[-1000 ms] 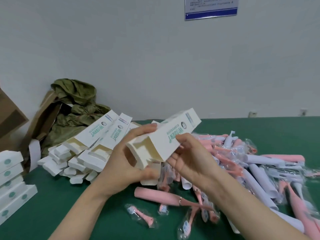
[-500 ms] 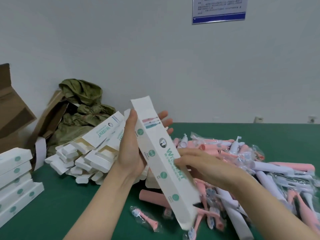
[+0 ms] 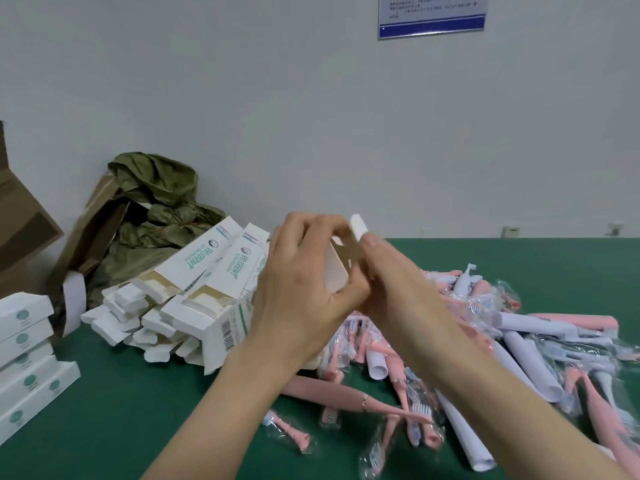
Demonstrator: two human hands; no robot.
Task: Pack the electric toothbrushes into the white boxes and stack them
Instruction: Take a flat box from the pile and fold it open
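My left hand (image 3: 298,289) grips one end of a white box (image 3: 336,268) held up above the table, its open end flaps facing me. My right hand (image 3: 391,282) pinches a white end flap (image 3: 356,227) of that box between thumb and fingers. Most of the box is hidden behind both hands. Below and to the right lies a heap of pink toothbrush handles (image 3: 346,398), bagged brush heads (image 3: 287,433) and rolled white leaflets (image 3: 526,362). A pile of open white boxes (image 3: 194,285) lies to the left. Closed boxes are stacked (image 3: 24,358) at the far left edge.
The green table (image 3: 104,410) runs up to a white wall. A crumpled olive bag (image 3: 156,209) and brown cardboard (image 3: 20,223) lean against the wall at the back left. A blue-edged notice (image 3: 431,15) hangs on the wall.
The box has been turned from lying diagonally with its long face toward me to end-on between both hands. My right hand moved up from its middle to the end flap.
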